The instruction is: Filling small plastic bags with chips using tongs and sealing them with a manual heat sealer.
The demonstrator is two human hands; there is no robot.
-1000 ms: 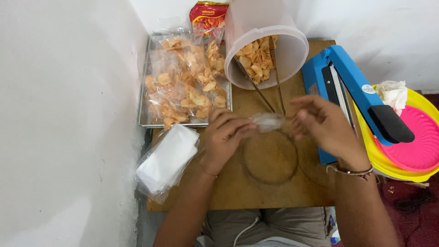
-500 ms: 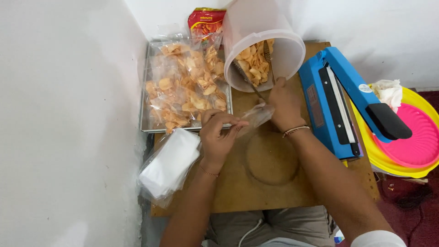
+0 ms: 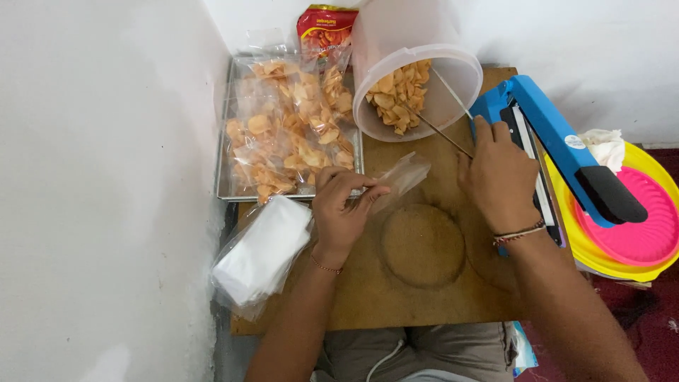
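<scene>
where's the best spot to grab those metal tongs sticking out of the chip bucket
Probably by the free handle ends of the tongs, coming from the near right side. The two thin arms slant out of the tilted bucket toward the right hand, whose fingers already meet them there; the far tips lie among the chips.

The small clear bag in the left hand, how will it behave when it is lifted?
The clear bag is thin film, empty, sagging past the left hand, so probably floppy and very light. Its glossy surface may slip. The right hand holds the tongs.
</scene>
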